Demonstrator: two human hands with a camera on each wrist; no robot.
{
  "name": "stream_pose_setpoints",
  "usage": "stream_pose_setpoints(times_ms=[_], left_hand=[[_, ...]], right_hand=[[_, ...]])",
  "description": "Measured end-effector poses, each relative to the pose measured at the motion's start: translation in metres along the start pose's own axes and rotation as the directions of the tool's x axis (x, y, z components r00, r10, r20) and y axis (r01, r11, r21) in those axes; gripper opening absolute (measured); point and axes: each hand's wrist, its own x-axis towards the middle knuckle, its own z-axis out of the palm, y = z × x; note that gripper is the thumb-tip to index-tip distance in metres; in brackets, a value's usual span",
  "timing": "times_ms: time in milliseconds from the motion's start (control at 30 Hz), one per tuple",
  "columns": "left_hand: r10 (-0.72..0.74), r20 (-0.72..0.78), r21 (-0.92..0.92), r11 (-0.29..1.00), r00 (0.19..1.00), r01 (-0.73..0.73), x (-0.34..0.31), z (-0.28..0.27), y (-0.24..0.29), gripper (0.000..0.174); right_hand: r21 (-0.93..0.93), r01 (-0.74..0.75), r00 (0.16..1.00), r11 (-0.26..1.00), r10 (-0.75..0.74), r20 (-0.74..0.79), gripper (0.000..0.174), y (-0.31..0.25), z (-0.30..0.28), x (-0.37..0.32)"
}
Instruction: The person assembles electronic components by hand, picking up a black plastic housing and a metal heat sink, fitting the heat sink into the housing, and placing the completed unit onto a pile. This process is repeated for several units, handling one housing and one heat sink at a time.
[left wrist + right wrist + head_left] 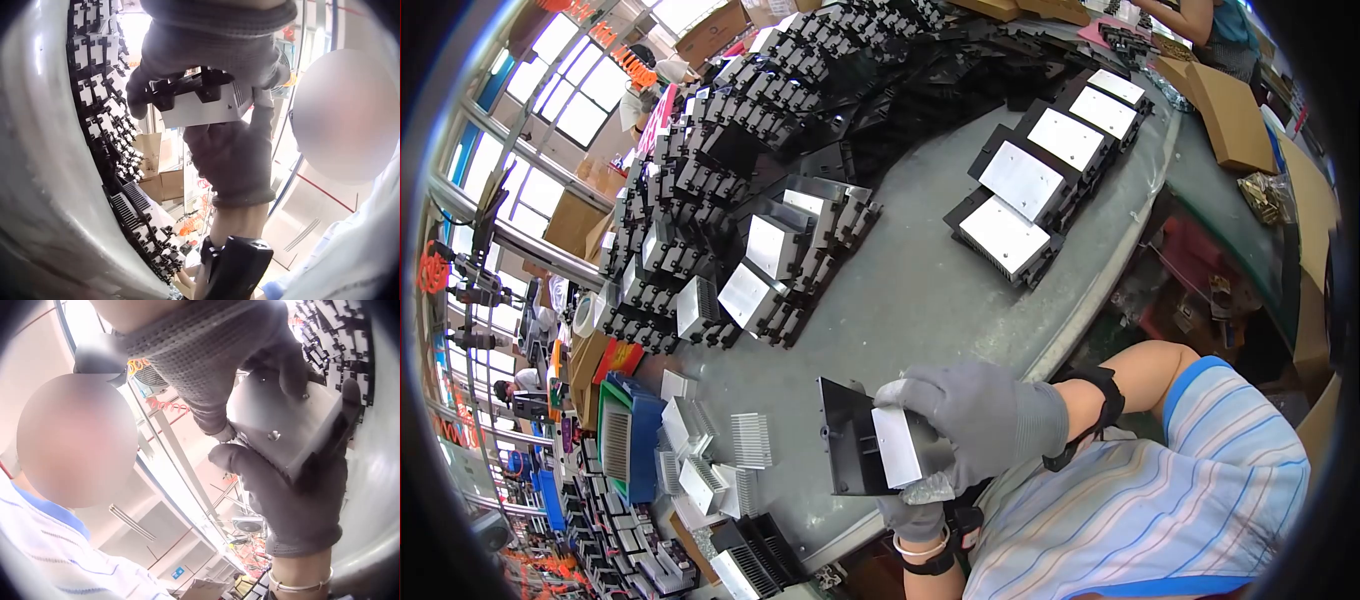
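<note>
Both gloved hands hold one part at the bench's near edge, a silver finned heat sink (896, 446) against a black plastic plate (845, 440). My right hand (985, 415) grips the heat sink from above, its fingers bent over the metal. From below, my left hand (915, 515) holds the same part, partly hidden by it in the head view. In the left wrist view the heat sink (203, 106) lies between the two hands, black tabs along one side. A flat metal face with screw holes on the heat sink (269, 419) shows in the right wrist view.
Silver heat sinks on black plates (1005, 235) stand in a row along the bench (900, 290). Stacked black-and-silver assemblies (740, 130) fill the far side. Loose heat sinks (750, 440) lie left of the hands, beside a blue bin (640, 470). Cardboard boxes (1230, 115) stand at the right.
</note>
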Motion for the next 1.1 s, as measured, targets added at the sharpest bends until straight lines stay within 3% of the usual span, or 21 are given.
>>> stream_pose_setpoints(times_ms=[33,133,233,300,333,433,467,500,567,633,667,733,767,833,900,933,967,1000,1033,1067,1100], left_hand=[[-0.002,-0.001,0.001,1.0,1.0,0.002,-0.002,0.002,-0.002,0.051],[0.197,0.107,0.531,0.818,0.975,-0.223,0.004,0.023,-0.007,0.05],[0.233,0.25,0.463,0.824,0.94,-0.328,0.004,0.032,-0.006,0.049],[0.096,-0.052,0.377,0.924,0.994,-0.07,-0.003,0.028,-0.004,0.051],[0.094,-0.056,0.376,0.924,0.994,-0.066,-0.002,0.028,-0.003,0.051],[0.102,0.172,0.463,0.869,0.98,-0.172,0.001,0.036,0.005,0.054],[0.043,-0.112,0.814,0.577,0.993,0.067,-0.002,0.044,0.013,0.117],[0.011,-0.035,0.866,0.499,0.999,0.025,0.001,0.047,0.018,0.106],[0.002,0.048,0.915,0.401,0.999,-0.045,0.012,0.059,0.023,0.097],[0.158,-0.113,0.835,0.55,0.981,0.008,0.014,0.074,0.02,0.069],[0.173,-0.109,0.838,0.545,0.979,-0.004,0.015,0.074,0.025,0.069],[0.451,-0.226,0.777,0.618,0.863,-0.12,0.027,0.071,0.042,0.056],[0.521,-0.25,0.778,0.61,0.816,-0.151,0.037,0.066,0.062,0.053],[0.678,-0.092,0.873,0.407,0.729,-0.268,0.073,0.048,0.118,0.047],[0.669,-0.074,0.963,0.24,0.739,-0.121,0.121,0.037,0.198,0.029],[0.63,-0.006,0.958,0.226,0.777,-0.175,0.144,0.048,0.224,0.037],[0.599,0.041,0.954,0.214,0.8,-0.208,0.175,0.03,0.256,0.04],[0.542,0.0,0.959,0.239,0.84,-0.154,0.204,0.022,0.281,0.047],[0.567,-0.083,0.97,0.234,0.82,-0.064,0.231,0.013,0.296,0.051],[0.484,-0.142,0.955,0.298,0.864,-0.009,0.253,0.004,0.305,0.052],[0.506,-0.134,0.989,0.117,0.852,0.086,0.269,0.0,0.309,0.049]], right_hand=[[0.017,0.0,1.0,1.0,0.0,0.0,0.069,0.0,0.001,-0.001],[-0.006,0.02,1.0,1.0,-0.02,0.001,0.068,-0.002,-0.001,0.003],[0.027,0.025,1.0,0.999,-0.025,0.005,0.069,0.001,0.002,0.004],[0.072,0.014,1.0,0.997,-0.013,-0.018,0.069,0.0,0.003,0.001],[0.084,0.016,0.999,0.996,-0.013,-0.03,0.068,-0.001,0.002,0.003],[0.128,-0.087,0.996,0.988,0.087,0.01,0.067,-0.003,0.002,0.012],[0.151,-0.183,0.983,0.971,0.176,0.06,0.067,-0.005,0.0,0.019],[0.099,-0.347,0.921,0.933,0.319,0.224,0.071,-0.01,-0.008,0.03],[0.008,-0.346,0.904,0.938,0.331,0.272,0.073,-0.007,-0.004,0.043],[-0.115,-0.295,0.896,0.949,0.316,0.312,0.07,-0.002,0.002,0.053],[-0.11,-0.279,0.901,0.954,0.3,0.314,0.07,0.0,0.003,0.053],[0.176,-0.239,0.964,0.955,0.213,0.157,0.063,0.008,0.002,0.055],[0.167,-0.077,0.997,0.983,0.075,0.018,0.058,0.012,0.0,0.052],[0.087,-0.052,0.991,0.995,0.041,0.129,0.057,0.012,-0.014,0.048],[-0.019,0.045,0.965,0.999,-0.039,0.259,0.052,0.02,-0.022,0.041],[-0.025,0.042,0.969,0.999,-0.034,0.245,0.052,0.02,-0.03,0.048],[-0.142,0.098,0.922,0.985,-0.036,0.386,0.052,0.018,-0.046,0.06],[-0.265,0.16,0.857,0.951,-0.001,0.515,0.052,0.02,-0.068,0.075],[-0.193,0.118,0.875,0.974,-0.01,0.484,0.049,0.033,-0.09,0.104],[-0.403,0.04,0.885,0.914,0.155,0.44,0.046,0.058,-0.104,0.142],[-0.514,-0.14,0.827,0.846,0.385,0.409,0.048,0.069,-0.125,0.178]])
